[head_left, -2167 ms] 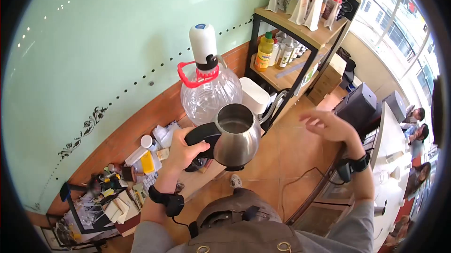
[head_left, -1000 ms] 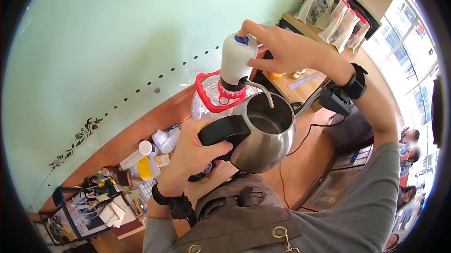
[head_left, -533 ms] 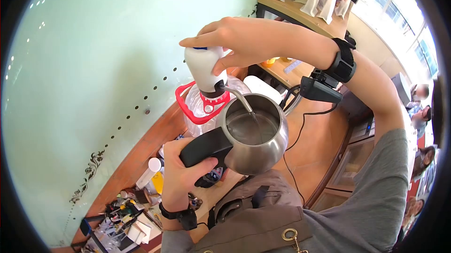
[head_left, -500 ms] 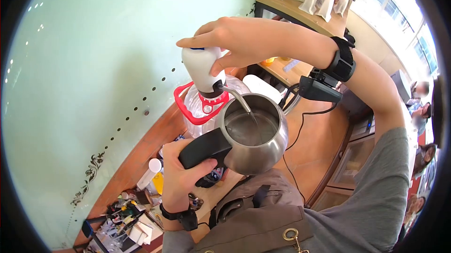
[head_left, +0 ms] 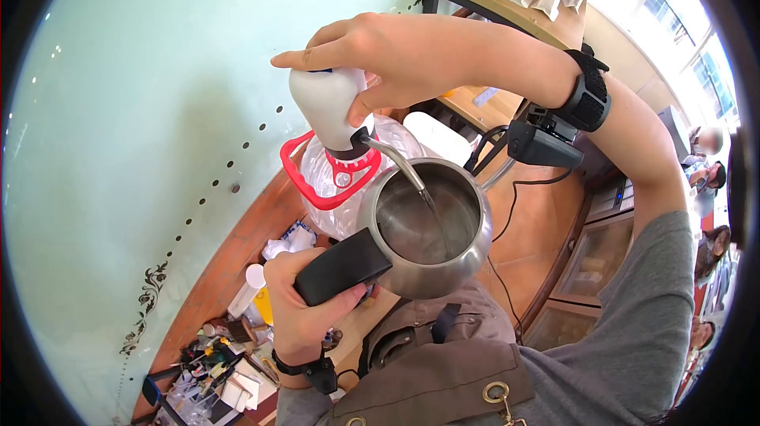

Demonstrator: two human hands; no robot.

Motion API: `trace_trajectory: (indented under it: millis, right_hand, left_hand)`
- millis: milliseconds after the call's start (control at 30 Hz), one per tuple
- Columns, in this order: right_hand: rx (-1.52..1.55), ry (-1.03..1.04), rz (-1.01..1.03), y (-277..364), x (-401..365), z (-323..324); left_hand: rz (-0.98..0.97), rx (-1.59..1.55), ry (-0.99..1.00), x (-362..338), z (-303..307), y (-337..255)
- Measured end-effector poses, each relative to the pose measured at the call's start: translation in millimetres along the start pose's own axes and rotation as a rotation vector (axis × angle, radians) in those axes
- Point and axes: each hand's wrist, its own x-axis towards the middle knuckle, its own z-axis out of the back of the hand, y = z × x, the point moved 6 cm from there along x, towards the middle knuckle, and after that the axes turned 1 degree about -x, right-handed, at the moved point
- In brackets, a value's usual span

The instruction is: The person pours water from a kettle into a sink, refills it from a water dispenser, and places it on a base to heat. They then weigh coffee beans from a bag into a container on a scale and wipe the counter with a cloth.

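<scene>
My left hand point(head_left: 299, 311) is closed round the black handle point(head_left: 342, 269) of a steel kettle point(head_left: 443, 274), which has its open top facing me. Over a large clear bottle point(head_left: 323, 218) with a red carrying handle point(head_left: 305, 191), my right hand point(head_left: 366, 50) grips the head of a white pump point(head_left: 326, 108), its fingers on the top and its thumb on the side. The pump's metal spout point(head_left: 402, 165) reaches over the kettle's rim, and a thin stream of water runs from it into the kettle. Some water shows inside.
Behind the bottle is a white container point(head_left: 438, 138). A wooden shelf point(head_left: 546, 28) with bags stands at the top right. Clutter, including tools and papers point(head_left: 237, 386), covers the lower left. A black cable point(head_left: 507, 287) hangs right of the kettle. Several people are at the far right.
My right hand and the pump appear slightly further left and higher in view. The kettle is a little lower. Water still runs from the spout, and both hands keep their hold.
</scene>
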Motion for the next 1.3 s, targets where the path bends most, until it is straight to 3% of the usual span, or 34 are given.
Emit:
trace_trajectory:
  millis: [133, 333, 633, 900, 1033, 1100, 1300]
  right_hand:
    - [-0.025, -0.030, 0.048, -5, 3, 0]
    - [-0.013, 0.100, -0.052, -3, 9, 4]
    - [-0.006, 0.086, -0.080, 0, 8, 6]
    - [0.016, 0.058, -0.156, 2, 2, 0]
    - [-0.054, 0.005, -0.151, 5, -5, -5]
    - [-0.098, -0.048, -0.101, 9, -7, -4]
    - [-0.228, -0.057, 0.015, 7, -10, -6]
  left_hand:
    - [-0.050, -0.010, -0.043, 2, -2, -1]
    - [0.000, 0.000, -0.091, 1, -5, 1]
    - [-0.050, 0.000, -0.078, 3, -2, 9]
    - [-0.070, 0.033, -0.210, -5, 8, 19]
    - [-0.016, 0.087, -0.121, -8, 13, 28]
    - [-0.096, 0.026, -0.237, -8, 11, 21]
    - [0.064, -0.054, -0.058, -2, 0, 12]
